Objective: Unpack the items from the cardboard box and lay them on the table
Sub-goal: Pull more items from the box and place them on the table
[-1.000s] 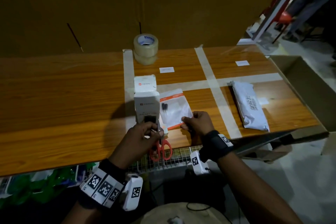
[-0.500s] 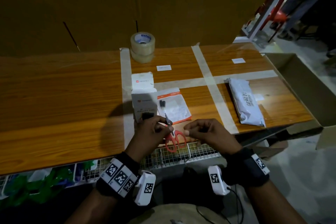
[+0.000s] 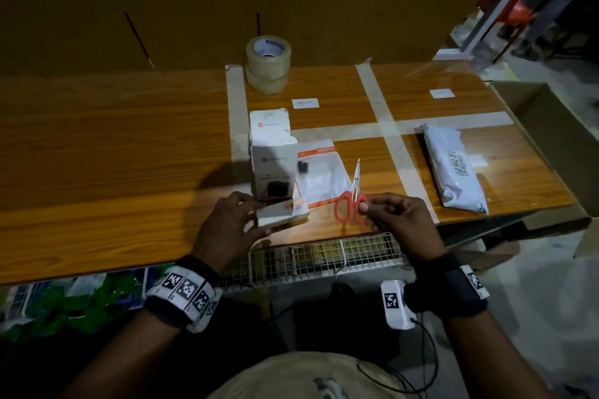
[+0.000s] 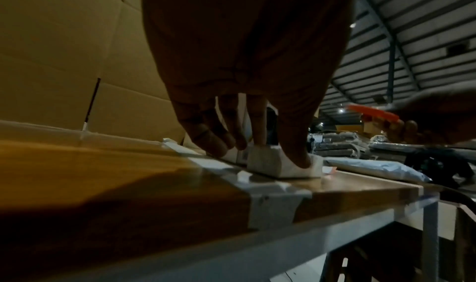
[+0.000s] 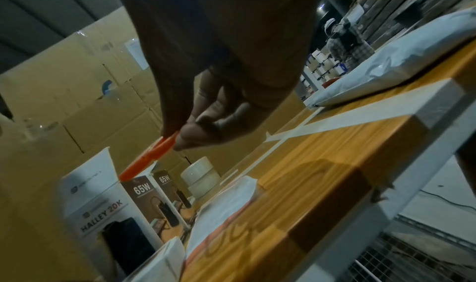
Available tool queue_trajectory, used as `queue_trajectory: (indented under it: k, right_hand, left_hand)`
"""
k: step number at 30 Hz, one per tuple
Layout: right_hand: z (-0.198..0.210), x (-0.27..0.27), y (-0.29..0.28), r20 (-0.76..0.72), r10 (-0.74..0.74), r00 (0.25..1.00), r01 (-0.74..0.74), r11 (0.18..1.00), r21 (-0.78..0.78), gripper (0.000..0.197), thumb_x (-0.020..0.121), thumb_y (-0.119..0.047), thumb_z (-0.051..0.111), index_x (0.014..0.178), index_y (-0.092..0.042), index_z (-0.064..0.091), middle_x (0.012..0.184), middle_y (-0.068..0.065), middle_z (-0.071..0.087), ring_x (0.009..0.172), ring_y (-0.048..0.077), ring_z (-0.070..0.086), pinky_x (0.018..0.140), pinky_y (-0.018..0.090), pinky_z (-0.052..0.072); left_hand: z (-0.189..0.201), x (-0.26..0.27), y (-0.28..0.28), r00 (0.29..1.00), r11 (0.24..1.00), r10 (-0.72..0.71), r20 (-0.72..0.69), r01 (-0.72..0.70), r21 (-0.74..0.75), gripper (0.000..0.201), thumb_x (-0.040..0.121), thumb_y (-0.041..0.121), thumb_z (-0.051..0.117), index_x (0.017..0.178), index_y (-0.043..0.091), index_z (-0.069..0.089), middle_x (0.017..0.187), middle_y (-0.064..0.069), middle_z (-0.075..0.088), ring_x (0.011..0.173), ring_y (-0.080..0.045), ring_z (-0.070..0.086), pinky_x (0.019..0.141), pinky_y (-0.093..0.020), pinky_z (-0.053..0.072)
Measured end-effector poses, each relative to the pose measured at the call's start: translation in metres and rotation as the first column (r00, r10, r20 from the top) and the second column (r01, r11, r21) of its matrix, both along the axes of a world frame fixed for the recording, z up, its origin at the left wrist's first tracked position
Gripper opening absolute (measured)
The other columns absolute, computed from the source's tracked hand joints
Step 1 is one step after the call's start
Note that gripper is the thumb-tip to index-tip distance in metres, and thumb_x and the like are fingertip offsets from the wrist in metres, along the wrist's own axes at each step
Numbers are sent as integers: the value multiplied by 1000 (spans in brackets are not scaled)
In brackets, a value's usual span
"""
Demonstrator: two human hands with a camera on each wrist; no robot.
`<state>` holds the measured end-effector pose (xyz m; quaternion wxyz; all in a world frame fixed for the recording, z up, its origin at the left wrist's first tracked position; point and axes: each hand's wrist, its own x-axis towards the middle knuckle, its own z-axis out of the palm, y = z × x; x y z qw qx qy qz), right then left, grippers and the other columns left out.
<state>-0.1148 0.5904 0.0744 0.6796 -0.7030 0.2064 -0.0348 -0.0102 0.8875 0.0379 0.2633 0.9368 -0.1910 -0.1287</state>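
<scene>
Near the front edge of the surface (image 3: 97, 152), the left hand (image 3: 227, 223) pressed its fingertips down on a small white box (image 3: 282, 212) lying flat there, long axis running along that edge, just in front of a taller white box (image 3: 274, 168) standing upright. The small box looked light and stiff, easy to pinch by its two long sides, though thin card would probably dent under a hard squeeze. Beside it, the right hand (image 3: 398, 220) pinched the orange scissors (image 3: 350, 201) by one handle loop, lifted clear of the surface, blades together and pointing toward the far edge. A grey mailer bag (image 3: 453, 168), likely soft, lay near the right edge, long axis front to back.
</scene>
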Motion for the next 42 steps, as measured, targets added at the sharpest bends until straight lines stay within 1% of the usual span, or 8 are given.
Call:
queue_trajectory:
  k: [4, 12, 18, 24, 31, 35, 39, 42]
  right_hand:
    - [3, 5, 5, 25, -38, 999, 37, 999, 17, 21, 81, -13, 78, 102, -6, 77, 82, 16, 75, 67, 18, 64, 62, 26, 55]
    - [9, 22, 9, 41, -37, 998, 38, 999, -9, 23, 84, -14, 77, 104, -5, 76, 88, 22, 75, 70, 18, 64, 63, 26, 55]
    - [24, 61, 1, 45, 29, 999, -26, 998, -64, 22, 84, -15, 77, 102, -2, 76, 88, 22, 75, 71, 18, 66, 60, 23, 54]
    - [33, 146, -27, -28, 80, 996, -83, 992, -94, 18, 86, -12, 76, 100, -1, 75, 75, 9, 73, 57, 10, 61, 54, 18, 50]
    - [10, 295, -64, -273, 164, 948, -217, 961, -174, 10, 91, -5, 69, 83, -1, 72, 73, 17, 68, 53, 19, 60, 49, 24, 54]
    - [3, 374, -75, -335, 169, 927, -290, 888, -356, 13, 87, -5, 74, 75, -2, 72, 78, 17, 70, 68, 25, 65, 73, 39, 60]
    - [-13, 419, -78, -356, 228, 906, -371, 833, -411, 15, 83, -6, 78, 71, 2, 72, 64, 15, 65, 62, 25, 64, 65, 36, 57]
    - [-28, 431, -76, -332, 253, 909, -385, 815, -432, 25, 79, -17, 83, 82, 7, 77, 78, 22, 74, 73, 29, 70, 75, 46, 62]
  left_hand:
    - [-10, 3, -7, 997, 997, -73, 12, 73, 3, 52, 79, 40, 76, 128, 40, 59, 121, 7, 66, 105, -15, 58, 83, -40, 56]
    - [-18, -4, 5, 998, 998, -60, -36, 60, -1, 59, 77, 39, 79, 131, 39, 56, 122, 8, 66, 107, -15, 56, 87, -40, 52]
    - [14, 14, 29, 995, 998, 36, -89, -40, -40, 61, 74, 40, 83, 130, 35, 58, 128, 14, 58, 117, -13, 53, 95, -35, 50]
    - [63, 73, 42, 989, 982, 113, -94, -126, -141, 30, 91, 29, 66, 119, 37, 59, 116, 14, 62, 105, -6, 56, 83, -26, 49]
    - [94, 144, -11, 979, 964, 203, -28, -205, -172, 24, 92, 33, 65, 115, 29, 64, 109, 14, 64, 103, -6, 58, 84, -30, 48]
    - [113, 174, -21, 970, 968, 235, 66, -227, -111, 22, 92, 29, 67, 114, 25, 67, 112, 7, 68, 106, -11, 60, 80, -29, 47]
    - [117, 183, -21, 948, 953, 304, 94, -301, -46, 19, 93, 29, 66, 111, 30, 65, 115, 6, 68, 106, -11, 59, 83, -33, 51]
    - [115, 177, -21, 939, 939, 343, 39, -342, -24, 17, 93, 27, 66, 110, 30, 65, 115, 6, 67, 109, -12, 59, 88, -37, 52]
